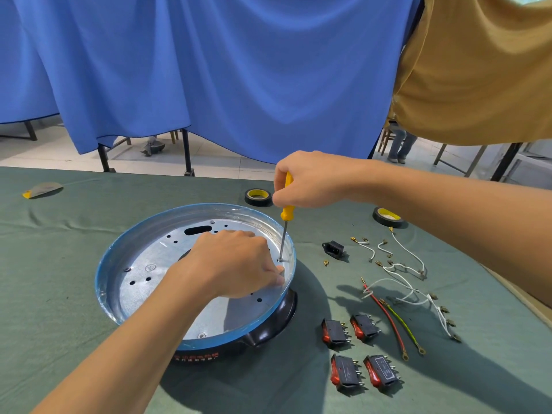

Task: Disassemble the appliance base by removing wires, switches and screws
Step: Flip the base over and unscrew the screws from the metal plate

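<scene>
The round appliance base (143, 249) lies on the green table, a silver metal plate with a blue rim over a black housing. My right hand (310, 179) grips a yellow-handled screwdriver (287, 212) upright, its tip on a screw (280, 260) at the plate's right edge. My left hand (236, 261) rests inside the base, fingertips pressed on the plate just below that screw. Another screw (127, 269) sits at the plate's left. To the right of the base lie several red-and-black rocker switches (363, 327), loose white wires (403, 268), a red wire (385, 316) and a yellow-green wire (407, 328).
A black power socket (333, 249) and small brass terminals (325, 263) lie right of the base. Two black tape rolls (258, 197) (387, 217) sit farther back. A grey and yellow scrap (43, 189) lies at the far left. Blue cloth hangs behind the table.
</scene>
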Demonstrator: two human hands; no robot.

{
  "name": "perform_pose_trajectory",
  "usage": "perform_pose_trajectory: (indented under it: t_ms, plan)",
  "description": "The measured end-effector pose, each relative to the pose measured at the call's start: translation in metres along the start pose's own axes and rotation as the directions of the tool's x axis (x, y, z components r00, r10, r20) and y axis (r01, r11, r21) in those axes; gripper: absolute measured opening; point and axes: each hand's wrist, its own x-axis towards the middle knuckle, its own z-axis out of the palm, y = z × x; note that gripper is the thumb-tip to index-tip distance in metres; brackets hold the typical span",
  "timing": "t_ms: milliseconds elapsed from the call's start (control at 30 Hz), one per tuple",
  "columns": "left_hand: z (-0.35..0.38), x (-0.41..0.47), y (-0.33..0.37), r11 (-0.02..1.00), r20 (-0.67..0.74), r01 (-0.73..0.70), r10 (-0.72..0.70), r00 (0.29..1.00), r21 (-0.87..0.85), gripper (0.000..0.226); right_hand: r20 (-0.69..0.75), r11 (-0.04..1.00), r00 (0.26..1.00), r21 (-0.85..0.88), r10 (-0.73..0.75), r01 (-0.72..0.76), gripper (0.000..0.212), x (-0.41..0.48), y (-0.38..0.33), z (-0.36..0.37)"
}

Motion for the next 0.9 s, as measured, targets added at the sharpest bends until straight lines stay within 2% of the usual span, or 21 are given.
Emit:
perform_pose_trajectory:
  t_ms: [133, 267, 333, 400, 433, 533, 567, 700, 733, 833, 900]
  plan:
    - [-0.0004, 0.0000, 0.0001, 1.000, 0.008, 0.004, -0.004, 1.000, -0.003, 0.048, -0.068, 0.998, 0.997, -0.055, 0.026, -0.030, 0.046, 0.0002, 0.0014, -0.0001]
    - [-0.0001, 0.0009, 0.0006, 1.000, 0.009, 0.006, -0.006, 1.000, 0.007, 0.047, 0.014, 1.000, 1.000, 0.005, -0.022, 0.022, 0.019, -0.0030, 0.0014, -0.0055]
    - [-0.0005, 0.0006, 0.0007, 1.000, 0.007, 0.005, -0.005, 1.000, 0.000, 0.046, 0.020, 0.999, 1.000, -0.032, 0.014, -0.014, 0.037, -0.0026, 0.0000, -0.0062]
    - [-0.0006, 0.0003, 0.0004, 1.000, 0.007, 0.006, -0.006, 1.000, 0.002, 0.046, -0.034, 0.995, 0.999, -0.090, 0.037, -0.040, 0.056, -0.0031, -0.0006, -0.0054]
    - [-0.0005, 0.0002, 0.0002, 1.000, 0.005, 0.008, -0.008, 1.000, 0.005, 0.047, -0.051, 0.995, 0.998, -0.100, 0.023, -0.028, 0.054, -0.0039, -0.0006, -0.0049]
    - [0.0005, 0.0008, 0.0002, 1.000, 0.008, 0.011, -0.011, 1.000, 0.005, 0.048, -0.019, 0.999, 0.999, -0.040, -0.025, 0.025, 0.025, -0.0064, 0.0008, -0.0048]
    - [0.0006, 0.0007, 0.0002, 1.000, 0.010, 0.011, -0.011, 1.000, 0.003, 0.048, -0.009, 1.000, 1.000, -0.018, -0.011, 0.010, 0.024, -0.0064, 0.0003, -0.0047]
    - [0.0003, 0.0001, -0.0002, 1.000, 0.014, 0.013, -0.013, 1.000, 0.000, 0.048, -0.059, 0.998, 0.997, -0.024, 0.054, -0.056, 0.055, -0.0039, 0.0001, -0.0011]
    - [0.0002, 0.0001, -0.0003, 1.000, 0.012, 0.017, -0.017, 1.000, 0.000, 0.047, -0.068, 0.999, 0.997, -0.019, 0.038, -0.039, 0.052, -0.0040, 0.0007, -0.0008]
    - [0.0001, 0.0006, 0.0003, 1.000, 0.014, 0.013, -0.014, 1.000, 0.005, 0.045, -0.025, 1.000, 1.000, 0.025, -0.003, 0.003, 0.021, -0.0062, 0.0022, -0.0022]
    - [0.0003, 0.0009, 0.0003, 1.000, 0.015, 0.012, -0.012, 1.000, 0.003, 0.045, 0.015, 1.000, 1.000, -0.019, 0.021, -0.021, 0.030, -0.0057, 0.0013, -0.0028]
